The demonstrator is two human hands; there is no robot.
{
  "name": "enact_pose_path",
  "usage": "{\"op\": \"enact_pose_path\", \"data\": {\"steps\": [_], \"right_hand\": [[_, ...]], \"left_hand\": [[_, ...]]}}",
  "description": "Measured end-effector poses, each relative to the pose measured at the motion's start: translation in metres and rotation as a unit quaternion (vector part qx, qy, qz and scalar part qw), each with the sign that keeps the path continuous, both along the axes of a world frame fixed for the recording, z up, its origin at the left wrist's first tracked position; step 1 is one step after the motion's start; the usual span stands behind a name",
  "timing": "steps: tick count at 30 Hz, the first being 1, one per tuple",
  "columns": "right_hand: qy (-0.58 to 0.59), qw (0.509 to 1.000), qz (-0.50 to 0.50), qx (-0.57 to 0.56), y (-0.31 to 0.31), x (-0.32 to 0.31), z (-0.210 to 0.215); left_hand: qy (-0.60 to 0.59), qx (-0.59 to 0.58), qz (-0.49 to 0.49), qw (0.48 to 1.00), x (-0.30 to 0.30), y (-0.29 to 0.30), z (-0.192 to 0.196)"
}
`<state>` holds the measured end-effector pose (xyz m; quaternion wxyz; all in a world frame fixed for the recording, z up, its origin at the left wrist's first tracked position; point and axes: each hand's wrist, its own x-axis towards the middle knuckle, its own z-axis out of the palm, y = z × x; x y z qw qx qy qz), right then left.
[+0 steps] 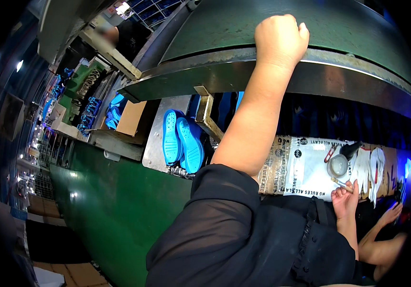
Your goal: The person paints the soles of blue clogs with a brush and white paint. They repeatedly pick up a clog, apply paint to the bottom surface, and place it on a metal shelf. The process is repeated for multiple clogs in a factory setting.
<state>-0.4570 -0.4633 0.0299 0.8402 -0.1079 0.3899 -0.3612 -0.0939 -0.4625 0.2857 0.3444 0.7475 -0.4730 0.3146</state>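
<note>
Steel, dull grey and rust-flecked along its lip, forms the curved metal rim (224, 71) that sweeps across the upper half of the frame, edging a big green dome-shaped machine cover (243, 24). The left hand (280, 40) sits at upper centre, clenched into a fist with its knuckles curled over that rim's top edge; the forearm runs down from it to a black sheer sleeve (224, 225) filling the lower middle. Left and right of the fist the rim runs on bare.

Below the rim, left of centre, a pair of bright blue rubber shoe soles (182, 141) lies side by side, touching, on a flat grey metal plate (155, 143) whose lower edge meets the rounded green machine body (114, 205). A brown cardboard piece (130, 118) stands just left of the plate.

At lower right, the right hand (345, 198) pinches a thin pen-like stick (342, 184) between fingers and thumb, over the lower edge of a white printed plastic sheet (310, 172). A small round clear lidded pot (338, 166) rests just above it, with white cloth gloves (370, 167) close on the right. Another person's hand (391, 214) shows at the far right edge; whether it holds anything I cannot tell
</note>
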Motion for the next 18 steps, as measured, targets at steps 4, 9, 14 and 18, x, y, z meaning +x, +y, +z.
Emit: {"op": "enact_pose_path", "data": {"steps": [4, 9, 14, 18], "right_hand": [[0.003, 1.0, 0.023, 0.006, 0.001, -0.001, 0.004], [-0.005, 1.0, 0.018, -0.015, -0.006, -0.027, -0.002], [0.012, 1.0, -0.012, -0.001, -0.012, -0.048, -0.006], [-0.01, 1.0, 0.018, 0.004, -0.016, -0.041, -0.012]], "left_hand": [[-0.056, -0.1, -0.032, 0.993, 0.008, 0.001, -0.002], [-0.128, -0.289, -0.27, 0.909, -0.038, 0.056, -0.075], [0.155, 0.001, 0.047, 0.987, -0.071, 0.219, -0.243], [0.28, -0.091, 0.392, 0.872, -0.007, 0.354, -0.323]]}}
